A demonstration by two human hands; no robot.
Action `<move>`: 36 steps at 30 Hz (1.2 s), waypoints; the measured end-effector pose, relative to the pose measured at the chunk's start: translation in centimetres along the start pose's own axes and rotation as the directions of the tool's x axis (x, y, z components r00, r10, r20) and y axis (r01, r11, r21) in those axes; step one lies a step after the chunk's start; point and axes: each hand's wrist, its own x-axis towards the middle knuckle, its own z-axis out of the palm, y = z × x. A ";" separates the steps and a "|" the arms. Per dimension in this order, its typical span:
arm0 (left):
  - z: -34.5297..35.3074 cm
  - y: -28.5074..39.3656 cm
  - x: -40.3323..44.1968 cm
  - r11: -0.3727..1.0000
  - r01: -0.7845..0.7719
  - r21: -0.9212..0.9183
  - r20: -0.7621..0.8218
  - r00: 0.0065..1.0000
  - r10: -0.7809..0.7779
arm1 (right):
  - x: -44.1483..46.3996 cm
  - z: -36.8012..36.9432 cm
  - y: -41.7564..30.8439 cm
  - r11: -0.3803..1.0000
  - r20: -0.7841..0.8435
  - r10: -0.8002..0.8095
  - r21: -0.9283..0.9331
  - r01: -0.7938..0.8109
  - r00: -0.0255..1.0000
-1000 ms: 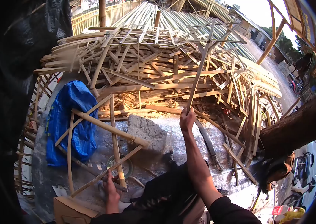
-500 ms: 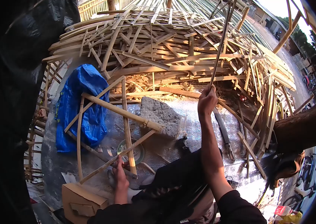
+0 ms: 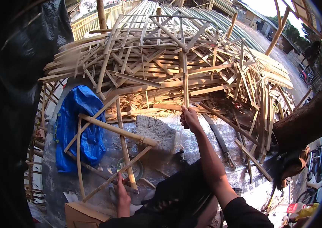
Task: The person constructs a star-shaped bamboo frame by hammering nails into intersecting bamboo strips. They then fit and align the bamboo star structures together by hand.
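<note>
My right hand [image 3: 192, 119] is closed around the lower end of a bamboo stick [image 3: 185, 79], held upright in front of me. Thin strips at its top seem to form a triangle, though the pile behind makes the outline hard to separate. Low on the left, my left hand [image 3: 122, 193] grips a star-shaped frame of crossed bamboo strips [image 3: 111, 127], its thumb lying along one strip. Behind the frame are a blue plastic bag [image 3: 81, 133], a rough grey stone block [image 3: 154, 129] and a greenish ring [image 3: 139, 169], partly covered. A machete-like blade [image 3: 218, 135] lies right of my right forearm.
A big heap of split bamboo [image 3: 161, 72] fills the background. At right stands a thick wooden post [image 3: 305, 117], with loose strips [image 3: 253, 159] before it. A cardboard box [image 3: 83, 216] sits at lower left. Black sheeting [image 3: 9, 95] hangs at far left.
My right hand has moved down and left with the stick, which has turned from slanted and edge-on to upright, showing its top strips. My left hand keeps its hold. The view has tilted up slightly.
</note>
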 end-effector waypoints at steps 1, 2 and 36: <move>0.1 -0.1 -0.2 1.000 -0.007 -0.001 -0.012 1.000 0.007 | 0.5 -0.6 1.0 0.998 0.026 0.047 0.045 -0.048 0.999; 0.0 -0.4 -0.1 1.000 -0.002 0.000 -0.011 1.000 0.002 | 1.4 -1.4 2.2 0.992 0.052 0.090 0.090 -0.094 0.995; -1.4 -1.2 1.2 1.000 -0.021 0.004 0.026 0.999 0.021 | 2.3 0.8 1.2 0.905 -0.218 -0.422 -0.042 0.424 0.880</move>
